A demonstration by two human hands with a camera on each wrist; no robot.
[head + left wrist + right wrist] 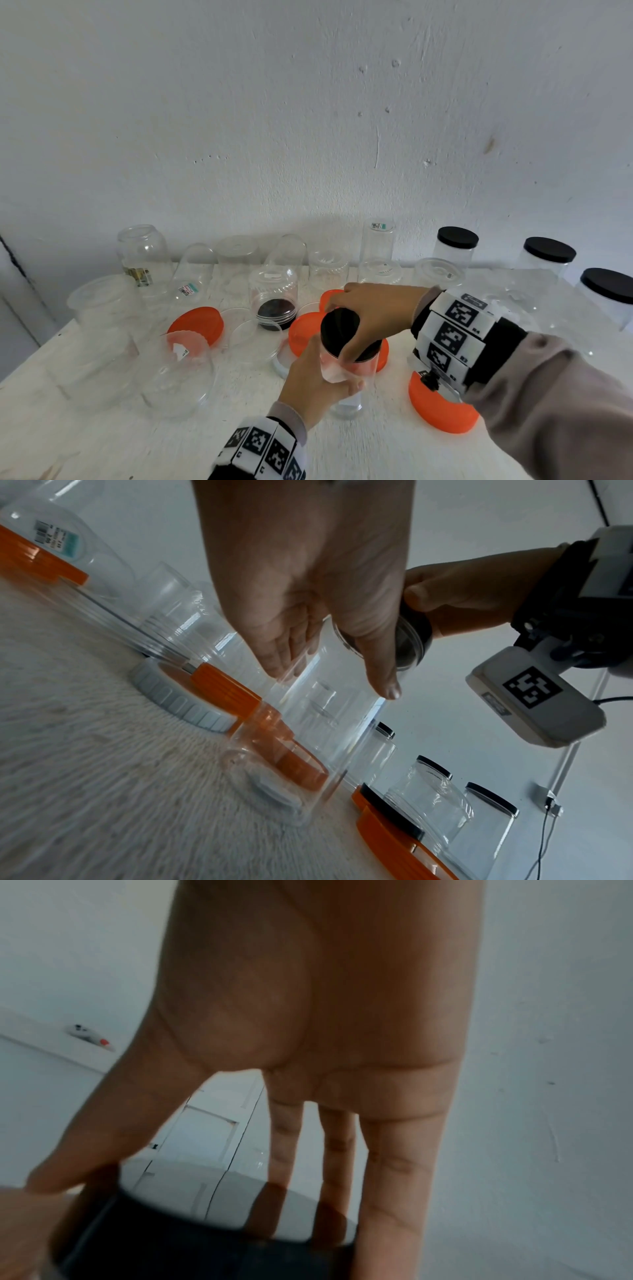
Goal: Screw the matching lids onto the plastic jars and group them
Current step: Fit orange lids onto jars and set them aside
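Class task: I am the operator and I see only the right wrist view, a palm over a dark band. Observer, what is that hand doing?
Observer: The right hand grips a black lid from above, on top of a clear jar.
Operator: Is anything steadying the jar?
Observer: Yes, the left hand holds the jar's side, its fingers wrapped round the clear wall.
Operator: Is the jar standing on the table?
Observer: It looks tilted in the hands; I cannot tell whether its base touches the table.
Operator: Are any jars already lidded?
Observer: Three clear jars with black lids stand at the far right.
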